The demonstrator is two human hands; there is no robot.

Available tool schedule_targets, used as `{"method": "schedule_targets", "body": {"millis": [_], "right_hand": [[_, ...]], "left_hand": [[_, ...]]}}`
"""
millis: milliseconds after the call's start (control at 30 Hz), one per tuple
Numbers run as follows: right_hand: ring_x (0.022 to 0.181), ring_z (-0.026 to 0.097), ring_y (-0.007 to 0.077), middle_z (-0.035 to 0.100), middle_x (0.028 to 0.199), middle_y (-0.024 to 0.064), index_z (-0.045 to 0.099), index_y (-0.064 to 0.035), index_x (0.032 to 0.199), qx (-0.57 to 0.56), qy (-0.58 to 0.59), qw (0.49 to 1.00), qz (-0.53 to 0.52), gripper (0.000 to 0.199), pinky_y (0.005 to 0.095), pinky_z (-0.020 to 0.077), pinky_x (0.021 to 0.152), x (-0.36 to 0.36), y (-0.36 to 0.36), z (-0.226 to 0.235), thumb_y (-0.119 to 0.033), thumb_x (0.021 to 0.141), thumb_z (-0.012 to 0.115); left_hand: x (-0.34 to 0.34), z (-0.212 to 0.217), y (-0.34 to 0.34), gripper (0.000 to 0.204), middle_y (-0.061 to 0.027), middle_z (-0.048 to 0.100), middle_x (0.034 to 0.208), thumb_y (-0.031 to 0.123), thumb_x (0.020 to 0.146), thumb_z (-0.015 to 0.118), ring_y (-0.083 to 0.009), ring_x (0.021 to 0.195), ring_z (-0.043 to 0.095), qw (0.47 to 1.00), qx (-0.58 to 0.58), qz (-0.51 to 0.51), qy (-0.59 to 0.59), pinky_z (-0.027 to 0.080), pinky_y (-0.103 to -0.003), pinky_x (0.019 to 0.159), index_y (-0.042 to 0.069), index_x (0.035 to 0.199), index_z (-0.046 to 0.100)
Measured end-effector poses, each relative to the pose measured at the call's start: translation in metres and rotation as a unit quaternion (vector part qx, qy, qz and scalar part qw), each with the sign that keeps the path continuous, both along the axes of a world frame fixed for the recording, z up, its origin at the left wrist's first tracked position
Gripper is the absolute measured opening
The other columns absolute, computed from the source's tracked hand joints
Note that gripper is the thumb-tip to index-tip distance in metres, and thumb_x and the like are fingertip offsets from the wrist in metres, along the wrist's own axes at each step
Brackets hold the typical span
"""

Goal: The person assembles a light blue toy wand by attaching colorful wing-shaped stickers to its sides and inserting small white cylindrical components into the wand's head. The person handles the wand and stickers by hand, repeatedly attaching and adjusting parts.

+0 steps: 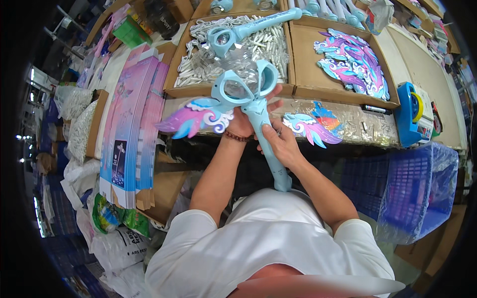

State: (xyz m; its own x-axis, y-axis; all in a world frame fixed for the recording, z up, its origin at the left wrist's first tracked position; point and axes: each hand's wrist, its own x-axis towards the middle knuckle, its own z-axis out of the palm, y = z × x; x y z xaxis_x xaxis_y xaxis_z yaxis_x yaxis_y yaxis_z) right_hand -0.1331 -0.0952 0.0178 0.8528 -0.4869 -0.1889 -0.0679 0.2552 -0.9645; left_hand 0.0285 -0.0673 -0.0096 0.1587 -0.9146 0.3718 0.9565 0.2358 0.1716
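A light blue toy wand [260, 123] is in front of me, its open-ringed head pointing away and its handle end near my shirt. My left hand [242, 124] supports it from behind, just below the head, with fingers partly hidden by the wand. Around the upper handle my right hand [282, 143] is closed, thumb on top. A purple, pink and blue wing piece [196, 118] sticks out left beside the head. On the right, past my right hand, is a matching wing piece [312, 130]; I cannot tell whether either is attached.
Beyond lie a carton of white cords and small white parts [198, 62], another wand [253, 29] across it, and a carton of wing pieces [350, 64]. Printed boxes [130, 114] are stacked left. A tape dispenser [415, 114] stands right, above a blue plastic-lined basket [417, 193].
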Motion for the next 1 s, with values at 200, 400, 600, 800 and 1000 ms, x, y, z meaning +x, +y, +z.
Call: {"method": "schedule_targets", "body": {"millis": [200,400,600,800,1000], "right_hand": [[0.073,0.060,0.0125,0.061,0.093,0.0073,0.050,-0.0023,0.122,-0.013,-0.031,0.998,0.051,0.049,0.0274,0.0518,0.063,0.004,-0.001,0.000,-0.044,0.098,0.044],[0.084,0.063,0.0335,0.064,0.088,0.0209,0.055,0.0002,0.119,-0.219,-0.005,0.976,0.016,0.041,0.0402,0.0484,0.077,0.001,0.003,-0.009,-0.034,0.099,0.045],[0.089,0.061,0.0367,0.064,0.097,0.0177,0.062,-0.0031,0.107,-0.370,0.018,0.928,-0.050,0.024,0.0405,0.0484,0.076,-0.011,-0.023,0.017,-0.022,0.094,0.054],[0.080,0.063,0.0339,0.063,0.093,0.0132,0.065,-0.0050,0.098,-0.486,0.052,0.871,-0.048,0.019,0.0403,0.0504,0.067,-0.012,-0.023,0.018,-0.022,0.089,0.061],[0.087,0.062,0.0355,0.065,0.094,0.0177,0.067,-0.0024,0.099,-0.391,0.053,0.918,-0.045,0.027,0.0405,0.0491,0.075,-0.009,-0.033,0.030,-0.026,0.087,0.063]], "left_hand": [[0.013,0.011,-0.005,0.073,-0.0184,0.035,0.146,0.044,0.089,0.057,-0.0329,0.128,0.044,0.983,-0.004,0.126,-0.134,0.031,-0.052,0.109,0.004,0.144,0.029],[0.018,0.003,0.017,0.069,-0.0212,0.023,0.151,0.043,0.093,0.050,-0.0340,0.113,0.053,0.993,-0.056,0.036,-0.094,0.046,-0.051,0.092,0.010,0.147,0.024],[0.023,-0.001,0.025,0.064,-0.0205,0.025,0.150,0.041,0.094,0.048,-0.0308,0.104,0.055,0.994,-0.088,0.039,-0.050,0.049,-0.046,0.081,0.012,0.147,0.026],[0.026,-0.006,0.026,0.065,-0.0208,0.025,0.150,0.042,0.094,0.048,-0.0323,0.099,0.056,0.994,-0.106,0.039,-0.002,0.050,-0.049,0.076,0.011,0.146,0.027],[0.029,-0.008,0.031,0.065,-0.0180,0.028,0.150,0.040,0.092,0.051,-0.0277,0.097,0.054,0.994,-0.083,0.061,-0.020,0.048,-0.044,0.078,0.013,0.147,0.028]]}}
